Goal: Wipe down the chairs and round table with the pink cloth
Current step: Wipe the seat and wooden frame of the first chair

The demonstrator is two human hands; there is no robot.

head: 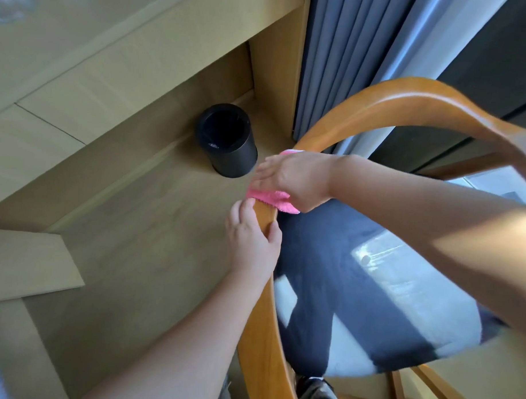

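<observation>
A wooden chair with a curved orange-brown rail (393,98) and a pale round seat (401,308) fills the right half of the head view. My right hand (298,178) presses the pink cloth (270,198) around the rail's left side, with the cloth wrapped over the wood. Just below it, my left hand (253,237) grips the same rail, thumb on the inner side. Both forearms reach in from the bottom and right. The round table is not in view.
A black cylindrical bin (228,140) stands on the wooden floor under a light wood desk (111,59). Grey curtains (350,53) hang behind the chair. A dark shoe (317,392) shows under the seat.
</observation>
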